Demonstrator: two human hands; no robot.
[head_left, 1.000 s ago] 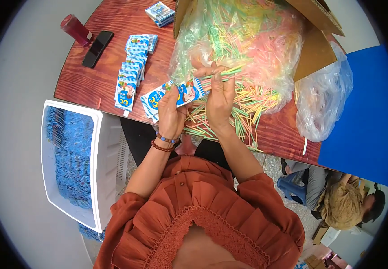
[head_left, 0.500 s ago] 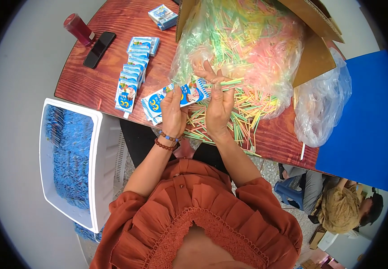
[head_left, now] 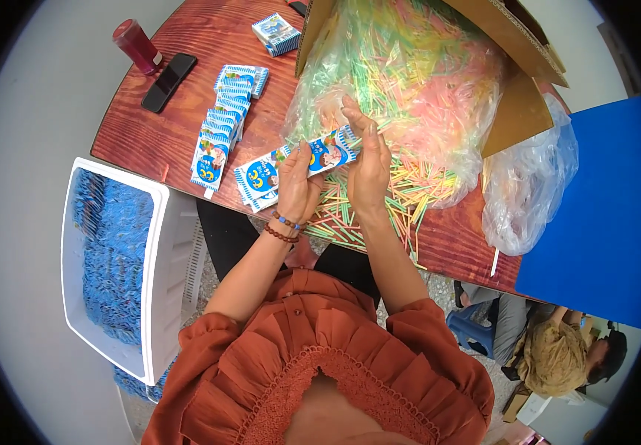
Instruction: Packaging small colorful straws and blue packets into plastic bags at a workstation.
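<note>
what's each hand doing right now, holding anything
Left hand: closed on a blue packet.
Right hand: fingers mostly straight, pressed against the same packet's right end.

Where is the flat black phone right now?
In the head view, the flat black phone lies on the wooden table's far left, beside the dark red bottle and left of the row of blue-and-white packets.

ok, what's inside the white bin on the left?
The white bin holds a heap of blue packets, filling most of it. Its floor and anything beneath the heap are covered, so not visible.
</note>
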